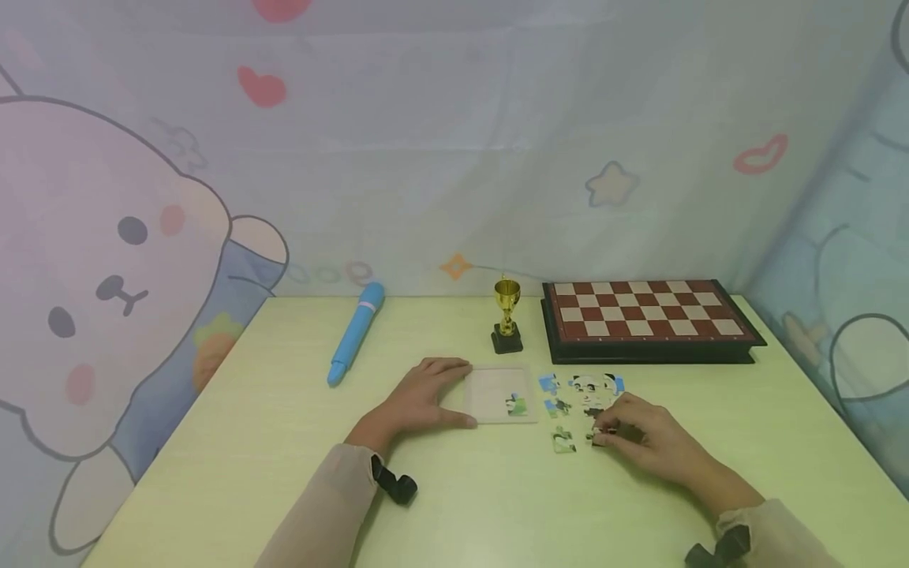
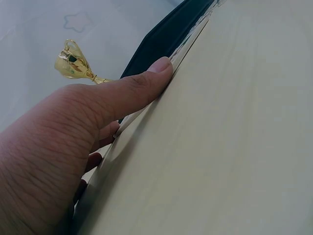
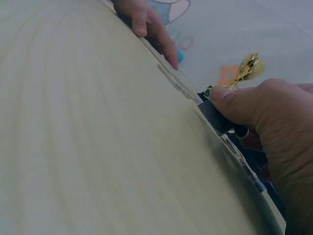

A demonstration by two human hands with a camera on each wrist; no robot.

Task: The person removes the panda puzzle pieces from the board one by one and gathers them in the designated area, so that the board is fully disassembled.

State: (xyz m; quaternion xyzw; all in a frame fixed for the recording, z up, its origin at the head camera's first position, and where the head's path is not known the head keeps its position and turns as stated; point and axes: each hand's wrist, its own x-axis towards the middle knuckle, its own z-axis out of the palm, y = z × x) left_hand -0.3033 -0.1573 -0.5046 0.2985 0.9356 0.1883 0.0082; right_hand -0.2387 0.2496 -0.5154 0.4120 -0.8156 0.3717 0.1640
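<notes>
My left hand (image 1: 424,398) spans the left side of a pale square puzzle tray (image 1: 488,388), thumb at its near corner and fingers at its far corner. One green and blue puzzle piece (image 1: 520,406) lies in the tray's near right corner. To the right of the tray, my right hand (image 1: 649,438) pinches a puzzle piece (image 3: 215,117) between thumb and fingers; it looks dark and tilted in the right wrist view. Several loose pieces lie beside it, among them a blue one (image 1: 549,384), a green one (image 1: 563,439) and panda-face pieces (image 1: 586,386).
A small gold trophy cup (image 1: 507,296) on a black base stands behind the tray. At the back right lies a folded chessboard box (image 1: 646,312). A blue pen-shaped object (image 1: 357,333) lies at the back left. A printed cloth (image 1: 426,158) hangs behind the table.
</notes>
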